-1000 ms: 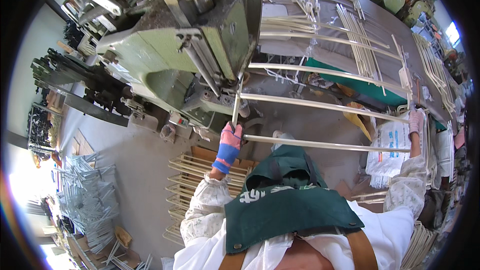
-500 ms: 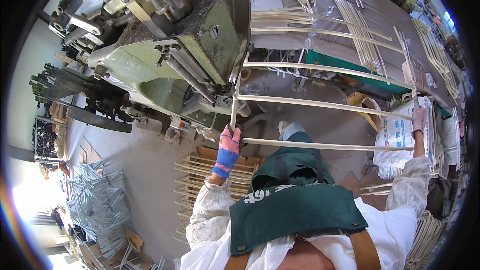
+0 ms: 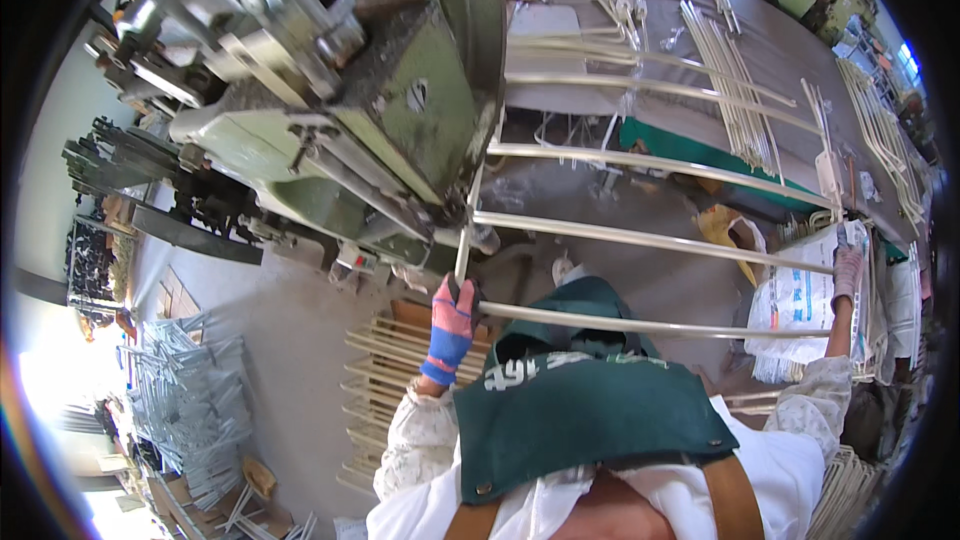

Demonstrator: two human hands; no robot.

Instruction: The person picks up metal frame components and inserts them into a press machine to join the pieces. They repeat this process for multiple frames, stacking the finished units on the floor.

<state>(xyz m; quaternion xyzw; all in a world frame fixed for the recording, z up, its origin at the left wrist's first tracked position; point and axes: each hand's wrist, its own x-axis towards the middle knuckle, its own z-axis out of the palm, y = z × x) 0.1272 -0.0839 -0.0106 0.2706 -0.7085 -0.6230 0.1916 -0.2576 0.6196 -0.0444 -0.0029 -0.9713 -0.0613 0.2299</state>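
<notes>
A cream tubular metal frame (image 3: 650, 242) with several long crossbars lies across in front of me. The left side rail of this frame meets the head of a green machine (image 3: 400, 130); the exact contact is hidden there. My left hand (image 3: 453, 325), in a pink and blue glove, is closed around the frame's near left corner, just below the machine head. At the far end of the crossbars, my right hand (image 3: 848, 272), in a pale pink glove, grips the right side rail. The nearest crossbar passes above my dark green apron (image 3: 600, 415).
Behind the frame, a grey-covered table (image 3: 790, 70) bears bundles of cream rods (image 3: 725, 90). White printed sacks (image 3: 790, 295) lie beneath my right hand. Stacked cream frames (image 3: 400, 400) stand at my lower left, with a pile of pale metal frames (image 3: 190, 410) farther left.
Both hands and the frame have come slightly nearer to my body, with the grips unchanged. The whole view has also shifted a little.
</notes>
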